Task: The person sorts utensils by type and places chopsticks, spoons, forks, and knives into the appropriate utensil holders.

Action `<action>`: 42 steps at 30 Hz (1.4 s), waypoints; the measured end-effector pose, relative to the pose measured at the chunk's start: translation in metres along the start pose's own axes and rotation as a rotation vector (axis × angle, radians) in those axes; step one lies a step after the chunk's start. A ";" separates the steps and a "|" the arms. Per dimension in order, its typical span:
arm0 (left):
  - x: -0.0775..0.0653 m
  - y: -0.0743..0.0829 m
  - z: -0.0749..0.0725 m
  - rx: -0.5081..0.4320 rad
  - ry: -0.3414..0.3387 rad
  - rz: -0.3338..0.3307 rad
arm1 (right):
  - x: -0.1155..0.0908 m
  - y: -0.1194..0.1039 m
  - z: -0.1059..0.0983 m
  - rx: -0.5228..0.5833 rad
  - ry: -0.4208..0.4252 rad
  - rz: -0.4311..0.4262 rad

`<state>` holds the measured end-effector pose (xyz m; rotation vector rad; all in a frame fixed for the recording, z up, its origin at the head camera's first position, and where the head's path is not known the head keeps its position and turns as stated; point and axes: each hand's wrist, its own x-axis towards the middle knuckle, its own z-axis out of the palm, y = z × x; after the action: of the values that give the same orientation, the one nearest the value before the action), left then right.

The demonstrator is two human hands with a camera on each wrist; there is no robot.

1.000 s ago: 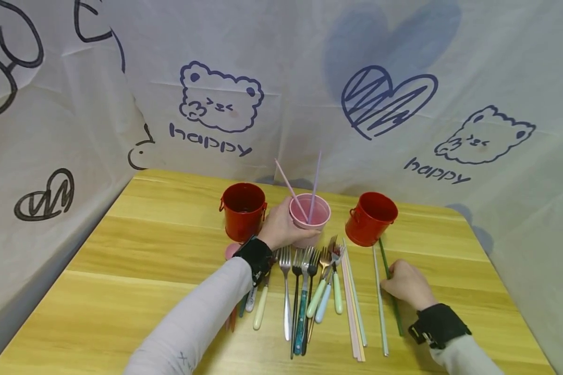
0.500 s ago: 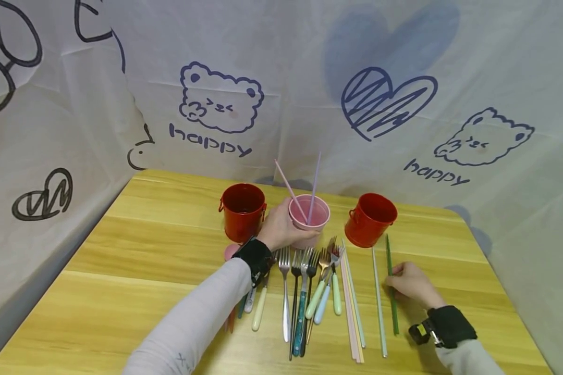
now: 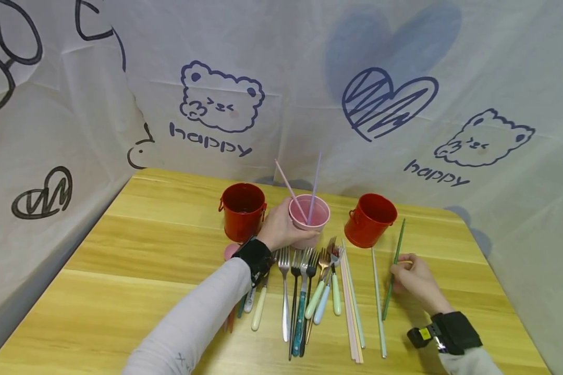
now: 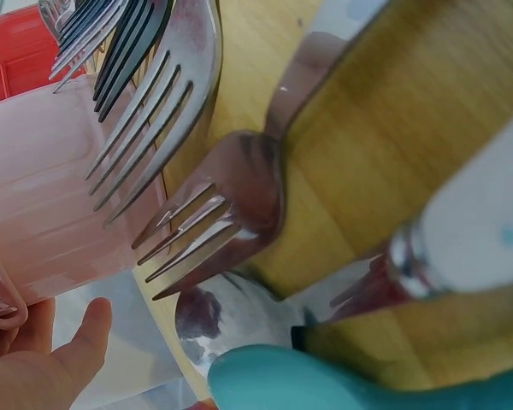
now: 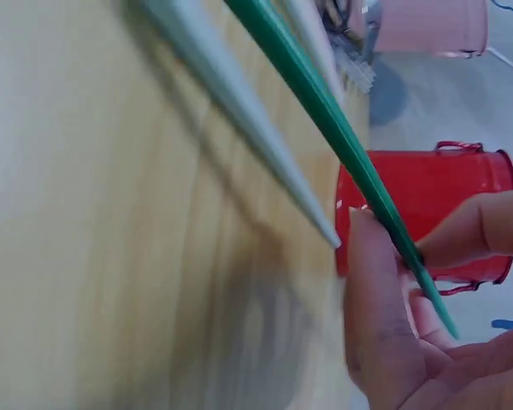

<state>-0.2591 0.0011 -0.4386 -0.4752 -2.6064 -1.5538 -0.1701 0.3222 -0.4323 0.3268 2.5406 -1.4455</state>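
Observation:
In the head view my left hand (image 3: 279, 229) holds the pink bucket (image 4: 60, 188) from its left side, thumb across the front. A pink chopstick (image 3: 285, 178) and a purple chopstick (image 3: 316, 179) lean inside it. On the right, my right hand (image 3: 415, 278) pinches a green chopstick (image 5: 325, 115) between thumb and fingers, its far end tilted up. Beside it a pale green chopstick (image 3: 378, 299) lies on the table. Several forks (image 3: 285, 291) lie in front of the pink bucket, with more pale chopsticks (image 3: 351, 307) to their right.
Red buckets stand on either side of the pink one, a left red bucket (image 3: 244, 221) and a right red bucket (image 3: 368, 229). Spoons and other cutlery lie partly hidden under the left forearm. Behind the wooden table (image 3: 136, 250) hangs a white cloth (image 3: 300, 78) with drawings.
My right hand has moved slightly right, and the green chopstick has shifted away from the right red bucket's base, its far end swinging right and rising. The left hand stays on the pink bucket.

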 end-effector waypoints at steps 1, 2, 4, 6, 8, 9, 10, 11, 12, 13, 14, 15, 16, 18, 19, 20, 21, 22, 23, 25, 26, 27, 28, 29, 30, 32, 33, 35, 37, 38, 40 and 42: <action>0.000 0.000 0.000 -0.003 0.000 0.004 | 0.000 -0.002 0.000 0.009 0.012 -0.011; 0.000 -0.001 0.000 -0.007 -0.001 0.006 | -0.001 -0.004 0.000 0.021 0.024 -0.023; 0.000 -0.001 0.000 -0.011 -0.002 0.009 | -0.001 -0.009 0.001 0.037 0.050 -0.045; 0.000 -0.001 0.000 -0.015 -0.003 0.011 | -0.002 -0.013 0.001 0.054 0.074 -0.069; 0.000 0.000 0.000 -0.017 -0.004 0.011 | -0.003 -0.017 0.002 0.067 0.103 -0.093; 0.000 0.000 -0.001 -0.019 -0.004 0.011 | -0.003 -0.019 0.002 0.071 0.118 -0.106; 0.000 0.000 -0.001 -0.020 -0.004 0.010 | -0.004 -0.022 0.002 0.071 0.130 -0.119; -0.001 0.000 -0.001 -0.020 -0.005 0.010 | -0.005 -0.024 0.003 0.072 0.141 -0.135; -0.001 0.000 -0.001 -0.020 -0.005 0.010 | -0.005 -0.026 0.003 0.073 0.151 -0.153; -0.001 0.000 -0.001 -0.020 -0.004 0.009 | -0.006 -0.029 0.004 0.070 0.162 -0.173; -0.001 0.000 -0.001 -0.022 -0.004 0.009 | -0.007 -0.031 0.005 0.066 0.168 -0.194; -0.001 0.000 -0.002 -0.024 -0.002 0.011 | -0.008 -0.033 0.006 0.065 0.174 -0.214; -0.001 0.000 -0.002 -0.024 -0.002 0.010 | -0.008 -0.036 0.007 0.064 0.178 -0.234; -0.001 -0.001 -0.002 -0.026 -0.002 0.009 | -0.009 -0.041 0.010 0.070 0.186 -0.274; -0.001 -0.001 -0.002 -0.028 -0.002 0.009 | -0.009 -0.044 0.011 0.070 0.191 -0.292; -0.001 -0.001 -0.002 -0.029 -0.004 0.009 | -0.009 -0.047 0.013 0.069 0.197 -0.311; -0.001 -0.001 -0.002 -0.031 -0.005 0.008 | -0.009 -0.050 0.014 0.072 0.202 -0.331; -0.001 0.000 -0.002 -0.032 -0.007 0.007 | -0.009 -0.053 0.016 0.075 0.208 -0.350; -0.001 0.000 -0.002 -0.032 -0.007 0.005 | -0.008 -0.056 0.018 0.078 0.215 -0.369; -0.002 0.000 -0.002 -0.034 -0.007 -0.001 | -0.007 -0.063 0.022 0.073 0.239 -0.410; -0.002 0.000 -0.002 -0.034 -0.006 -0.003 | -0.005 -0.067 0.024 0.073 0.254 -0.433; -0.002 0.000 -0.002 -0.030 -0.004 -0.008 | -0.004 -0.071 0.027 0.072 0.270 -0.457; -0.002 0.001 -0.002 -0.026 -0.002 -0.012 | -0.003 -0.075 0.029 0.070 0.287 -0.479; -0.002 0.001 -0.001 -0.021 -0.001 -0.018 | -0.001 -0.079 0.031 0.063 0.307 -0.503; -0.002 0.001 -0.001 -0.018 0.000 -0.021 | 0.000 -0.083 0.033 0.063 0.325 -0.527; -0.003 0.002 -0.001 -0.009 0.001 -0.025 | 0.001 -0.092 0.038 0.071 0.350 -0.571; -0.003 0.002 -0.001 -0.005 0.002 -0.029 | 0.001 -0.098 0.040 0.066 0.360 -0.592; -0.003 0.002 -0.001 -0.007 0.000 -0.029 | -0.004 -0.114 0.044 0.076 0.367 -0.637; -0.002 0.003 -0.001 -0.011 -0.001 -0.026 | -0.010 -0.131 0.048 0.081 0.379 -0.693; -0.002 0.003 -0.001 -0.013 -0.001 -0.024 | -0.013 -0.140 0.051 0.084 0.386 -0.725; -0.002 0.002 -0.001 -0.020 -0.002 -0.018 | -0.018 -0.156 0.055 0.103 0.395 -0.789; -0.001 0.001 -0.001 -0.015 -0.002 -0.013 | -0.018 -0.166 0.060 0.113 0.420 -0.863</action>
<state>-0.2580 0.0005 -0.4373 -0.4622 -2.6056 -1.5788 -0.1969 0.1864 -0.3213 -0.6049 3.1310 -1.9511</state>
